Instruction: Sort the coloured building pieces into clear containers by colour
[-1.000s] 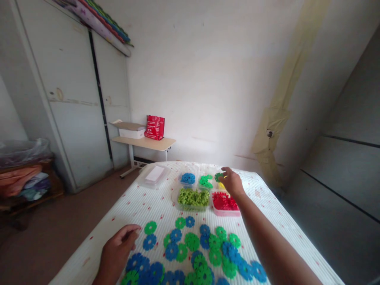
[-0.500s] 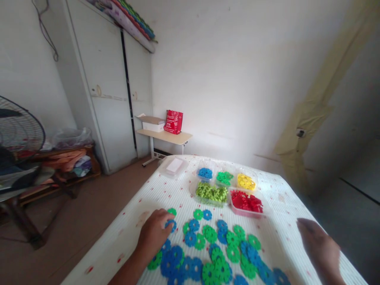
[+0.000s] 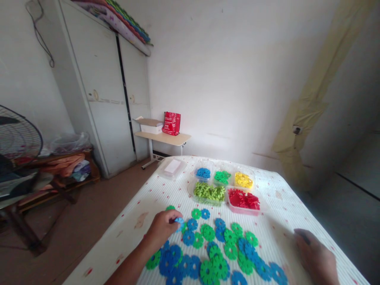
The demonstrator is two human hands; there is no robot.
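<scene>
My left hand [image 3: 162, 228] pinches a blue notched plastic disc [image 3: 179, 224] between thumb and fingers, just above the left part of the loose discs. A green disc [image 3: 170, 208] lies behind that hand. Spread on the cloth in front of me are several blue discs [image 3: 189, 238] and green discs [image 3: 230, 251], some overlapping. On the right edge of the table, my right hand [image 3: 316, 255] is curled, slightly blurred, with a dark patch between thumb and finger; what it holds, if anything, I cannot make out.
Clear tubs of blue pieces [image 3: 203, 173], green pieces [image 3: 222, 177], yellow pieces [image 3: 244, 180], light green pieces [image 3: 209, 192] and red pieces [image 3: 243, 200] stand on the tablecloth [image 3: 142, 206]. A clear lid [image 3: 172, 168] lies at the far left. A fan [image 3: 19, 134] stands left.
My left hand has lifted the blue disc from the cloth and shifted slightly right. My right hand has turned and lowered, with its fingers more curled. The view has shifted slightly.
</scene>
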